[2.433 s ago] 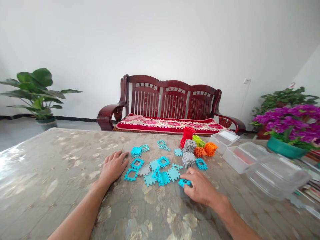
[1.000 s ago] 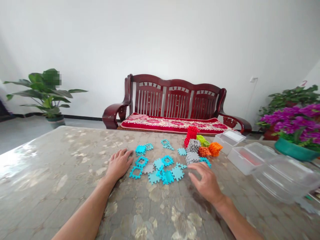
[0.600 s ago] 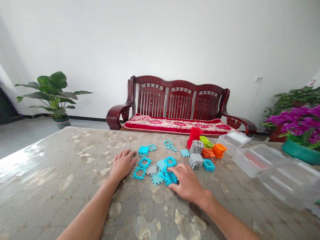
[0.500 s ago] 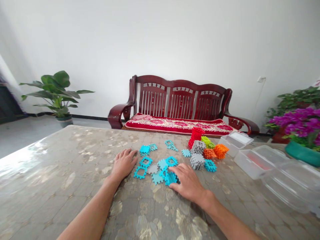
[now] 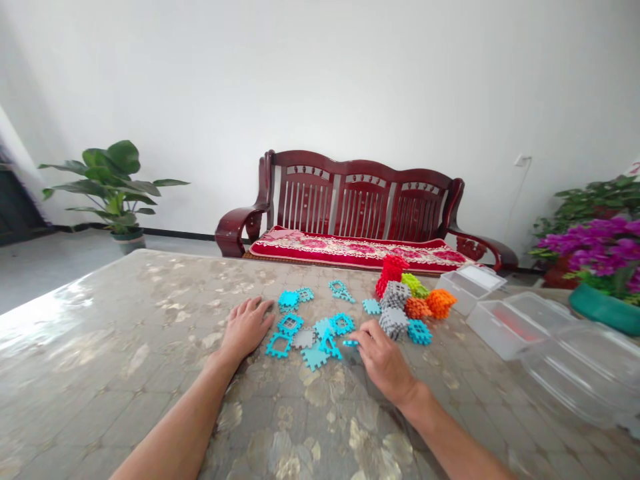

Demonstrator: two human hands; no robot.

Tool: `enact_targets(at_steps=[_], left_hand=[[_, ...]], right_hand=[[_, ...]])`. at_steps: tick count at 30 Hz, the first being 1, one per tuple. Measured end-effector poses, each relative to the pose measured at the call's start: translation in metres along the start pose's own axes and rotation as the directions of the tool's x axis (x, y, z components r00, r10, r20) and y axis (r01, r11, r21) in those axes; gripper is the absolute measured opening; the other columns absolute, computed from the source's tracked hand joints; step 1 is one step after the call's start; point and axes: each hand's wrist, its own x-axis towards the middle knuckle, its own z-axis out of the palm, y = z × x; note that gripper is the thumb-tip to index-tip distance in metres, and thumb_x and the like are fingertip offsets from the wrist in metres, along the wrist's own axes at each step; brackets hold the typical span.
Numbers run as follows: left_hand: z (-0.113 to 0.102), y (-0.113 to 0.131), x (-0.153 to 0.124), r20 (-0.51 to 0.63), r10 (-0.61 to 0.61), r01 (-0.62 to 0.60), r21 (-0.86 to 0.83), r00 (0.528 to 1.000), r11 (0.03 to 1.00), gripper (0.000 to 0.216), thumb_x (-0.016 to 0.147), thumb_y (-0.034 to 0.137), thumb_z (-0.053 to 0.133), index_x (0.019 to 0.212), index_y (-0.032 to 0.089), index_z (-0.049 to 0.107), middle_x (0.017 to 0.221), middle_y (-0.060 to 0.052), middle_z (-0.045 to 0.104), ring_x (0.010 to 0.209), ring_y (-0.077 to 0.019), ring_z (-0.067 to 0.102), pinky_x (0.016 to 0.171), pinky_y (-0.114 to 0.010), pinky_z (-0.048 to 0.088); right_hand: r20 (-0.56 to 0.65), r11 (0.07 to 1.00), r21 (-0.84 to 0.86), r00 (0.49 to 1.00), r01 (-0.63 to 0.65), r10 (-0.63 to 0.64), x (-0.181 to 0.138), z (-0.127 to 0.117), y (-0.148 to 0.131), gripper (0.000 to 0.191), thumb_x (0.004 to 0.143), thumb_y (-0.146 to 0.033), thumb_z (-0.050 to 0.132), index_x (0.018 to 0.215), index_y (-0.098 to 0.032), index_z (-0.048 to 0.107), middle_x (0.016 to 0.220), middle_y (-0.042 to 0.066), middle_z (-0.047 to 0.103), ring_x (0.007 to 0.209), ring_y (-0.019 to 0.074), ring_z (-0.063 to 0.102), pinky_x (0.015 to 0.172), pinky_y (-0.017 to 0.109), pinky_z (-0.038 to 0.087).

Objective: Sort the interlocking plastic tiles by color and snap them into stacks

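Observation:
My right hand (image 5: 377, 350) pinches a blue toothed building tile (image 5: 351, 343), seen nearly edge-on just right of the loose pieces. Flat on the table, my left hand (image 5: 247, 323) has its fingers spread and holds nothing. Between the hands lie blue square frame tiles (image 5: 279, 345), a grey tile (image 5: 304, 338), a pale turquoise tile (image 5: 315, 357) and a blue triangular frame (image 5: 330, 345). Farther back are a small stack of blue tiles (image 5: 289, 300) and two more blue frame pieces (image 5: 339, 289).
Beyond my right hand stand piles of red (image 5: 391, 273), grey (image 5: 394, 323), lime green (image 5: 415, 285) and orange (image 5: 441, 303) tiles. Clear plastic boxes (image 5: 505, 330) sit at the right, near a teal flowerpot (image 5: 605, 308). A wooden bench (image 5: 360, 200) stands behind the patterned table (image 5: 150, 373).
My right hand has closed on a blue tile from the right of the group and lifted it slightly, tilting it away from the others. My left hand stays put.

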Motion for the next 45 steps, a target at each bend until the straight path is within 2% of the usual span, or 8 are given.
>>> enact_targets(at_steps=[4,10,16,24,30,33,38,45], left_hand=[[0.0,0.0,0.0,-0.003,0.008,-0.008,0.001,1.0,1.0,0.044,0.094,0.037,0.039,0.132,0.028,0.058,0.141,-0.009,0.054,0.134,-0.0263,0.044,0.11,-0.045,0.032],[0.0,-0.001,0.0,-0.013,0.008,-0.008,-0.016,1.0,1.0,0.044,0.093,0.038,0.04,0.131,0.028,0.059,0.141,-0.009,0.055,0.134,-0.0267,0.044,0.11,-0.045,0.032],[0.0,0.0,0.0,-0.012,-0.002,0.002,-0.011,1.0,1.0,0.044,0.093,0.038,0.04,0.131,0.028,0.059,0.141,-0.009,0.055,0.134,-0.0266,0.044,0.11,-0.045,0.032],[-0.002,0.001,0.0,0.009,-0.001,0.001,0.033,1.0,0.999,0.045,0.094,0.037,0.037,0.134,0.028,0.058,0.143,-0.01,0.053,0.134,-0.0272,0.044,0.11,-0.045,0.032],[0.0,-0.001,0.0,-0.01,0.008,-0.007,0.022,1.0,1.0,0.045,0.094,0.039,0.036,0.132,0.029,0.058,0.142,-0.008,0.055,0.134,-0.0263,0.045,0.11,-0.044,0.032],[0.003,-0.002,0.001,-0.023,0.005,-0.005,0.019,1.0,1.0,0.047,0.093,0.041,0.035,0.132,0.029,0.059,0.141,-0.008,0.055,0.133,-0.0279,0.046,0.11,-0.045,0.033],[0.004,-0.004,0.002,-0.025,0.024,-0.023,0.042,0.999,0.999,0.049,0.093,0.04,0.033,0.132,0.027,0.059,0.141,-0.01,0.055,0.132,-0.0285,0.047,0.109,-0.046,0.035],[0.007,-0.006,0.003,-0.022,0.023,-0.023,0.04,0.999,0.999,0.047,0.093,0.039,0.034,0.132,0.028,0.06,0.14,-0.01,0.056,0.132,-0.0284,0.047,0.11,-0.046,0.034]], right_hand=[[-0.034,0.997,0.058,0.998,-0.043,0.045,-0.004,0.0,0.008,0.038,0.079,0.006,0.038,0.093,-0.022,0.061,0.094,0.005,0.056,0.09,0.0191,0.059,0.081,0.032,0.053],[0.047,0.965,0.194,0.984,-0.176,0.17,-0.017,-0.001,0.011,0.058,0.057,0.005,0.04,0.104,-0.021,0.059,0.119,0.009,0.057,0.118,0.0231,0.054,0.103,0.042,0.047],[0.022,0.968,0.064,0.97,-0.245,0.244,-0.013,0.003,0.007,0.052,0.078,-0.018,0.06,0.13,-0.021,0.054,0.129,0.012,0.059,0.122,0.03,0.053,0.104,0.05,0.045],[0.087,0.953,-0.177,0.961,-0.246,0.264,-0.001,0.01,0.0,0.058,0.078,-0.027,0.071,0.133,-0.021,0.054,0.103,0.011,0.069,0.097,0.0297,0.06,0.087,0.044,0.049],[0.005,0.972,-0.032,0.973,-0.232,0.233,0.0,-0.006,0.004,0.056,0.078,-0.027,0.072,0.131,-0.023,0.056,0.111,0.009,0.07,0.101,0.0275,0.062,0.09,0.042,0.05],[-0.081,0.944,0.124,0.945,-0.307,0.318,0.001,-0.03,0.022,0.052,0.081,-0.031,0.069,0.131,-0.025,0.057,0.118,0.009,0.069,0.1,0.024,0.064,0.089,0.039,0.052],[-0.181,0.821,0.278,0.812,-0.499,0.555,-0.013,-0.069,0.081,0.057,0.08,-0.042,0.065,0.132,-0.019,0.055,0.117,0.012,0.071,0.089,0.0219,0.068,0.079,0.035,0.055],[-0.085,0.773,0.195,0.774,-0.604,0.627,-0.068,-0.061,0.133,0.061,0.078,-0.044,0.063,0.133,-0.018,0.054,0.118,0.012,0.071,0.093,0.0238,0.069,0.085,0.041,0.055]])
